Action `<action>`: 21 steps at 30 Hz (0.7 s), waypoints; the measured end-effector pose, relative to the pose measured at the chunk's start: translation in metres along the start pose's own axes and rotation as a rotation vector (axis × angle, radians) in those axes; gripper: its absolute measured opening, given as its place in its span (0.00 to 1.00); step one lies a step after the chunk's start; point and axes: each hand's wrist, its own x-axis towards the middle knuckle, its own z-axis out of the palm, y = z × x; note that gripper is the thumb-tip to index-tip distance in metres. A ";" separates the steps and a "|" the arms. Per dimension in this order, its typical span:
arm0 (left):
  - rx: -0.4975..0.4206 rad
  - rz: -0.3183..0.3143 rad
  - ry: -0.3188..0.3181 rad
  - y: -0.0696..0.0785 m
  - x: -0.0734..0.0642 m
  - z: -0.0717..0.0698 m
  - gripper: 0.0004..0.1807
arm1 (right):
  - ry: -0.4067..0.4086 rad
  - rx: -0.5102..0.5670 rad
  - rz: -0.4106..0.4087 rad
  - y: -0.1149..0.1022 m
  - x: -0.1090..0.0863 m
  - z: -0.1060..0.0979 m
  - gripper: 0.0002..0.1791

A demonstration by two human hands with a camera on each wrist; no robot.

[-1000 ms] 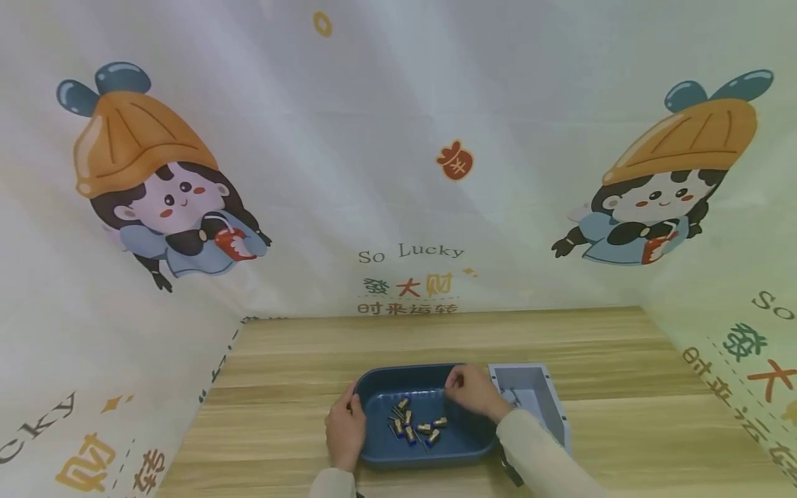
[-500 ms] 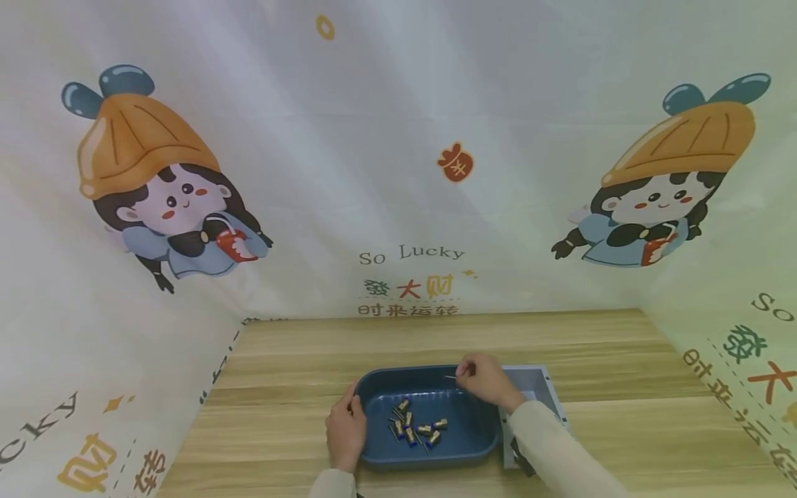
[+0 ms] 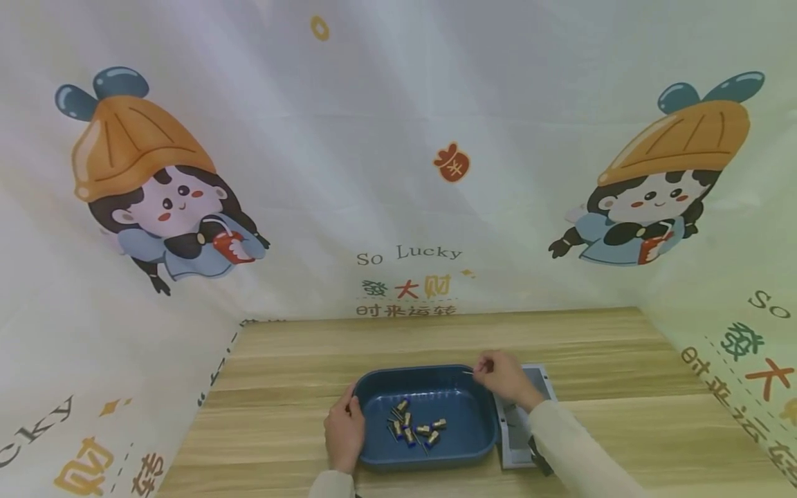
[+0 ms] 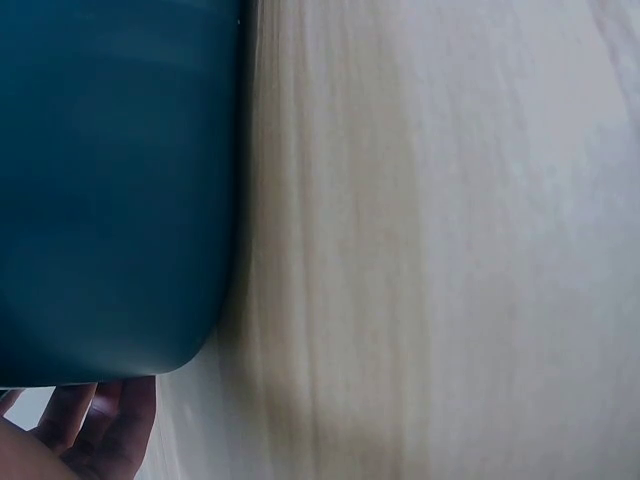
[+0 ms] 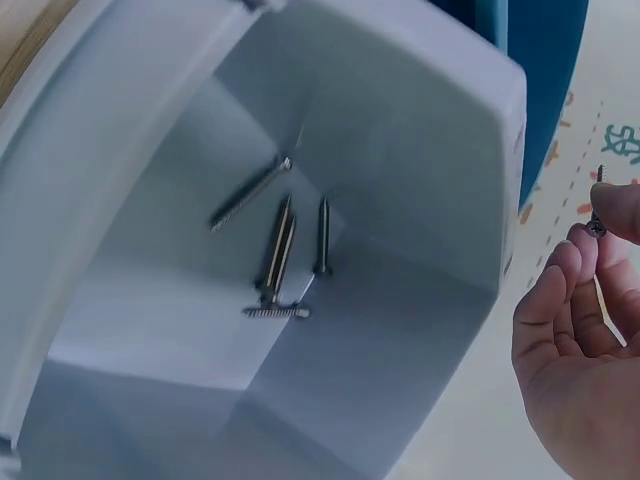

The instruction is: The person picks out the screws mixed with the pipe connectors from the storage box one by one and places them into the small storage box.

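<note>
My left hand [image 3: 344,429] grips the left end of the dark blue tray [image 3: 470,436], thumb at the rim. In the left wrist view, its fingers [image 4: 125,435] lie against the outer wall of the tray [image 4: 110,190]. Several brass fittings with blue ends [image 3: 408,434] lie among thin screws inside the tray. My right hand [image 3: 506,379] is over the back of the grey bin [image 3: 518,455], by the tray's back right corner. Between thumb and fingers it pinches a small screw [image 5: 597,212]. Several dark screws [image 5: 280,250] lie on the bin's floor.
The grey bin stands against the tray's right side on the wood-grain table [image 3: 280,387]. A printed cloth [image 3: 311,173] with cartoon figures hangs behind and along both sides of the table. A black strap piece [image 3: 540,458] sits by the right sleeve.
My right hand has moved right, from over the tray to above the grey bin, with the screw in its fingers. The bin has shifted slightly toward the front. My left hand stays on the tray.
</note>
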 end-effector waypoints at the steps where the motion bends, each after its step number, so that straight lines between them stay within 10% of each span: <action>1: 0.000 -0.001 -0.003 0.000 0.000 0.000 0.19 | 0.005 -0.006 -0.004 0.001 0.000 -0.002 0.01; 21: -0.004 0.002 -0.021 0.003 -0.001 -0.003 0.19 | 0.108 -0.063 0.035 0.016 -0.015 -0.022 0.04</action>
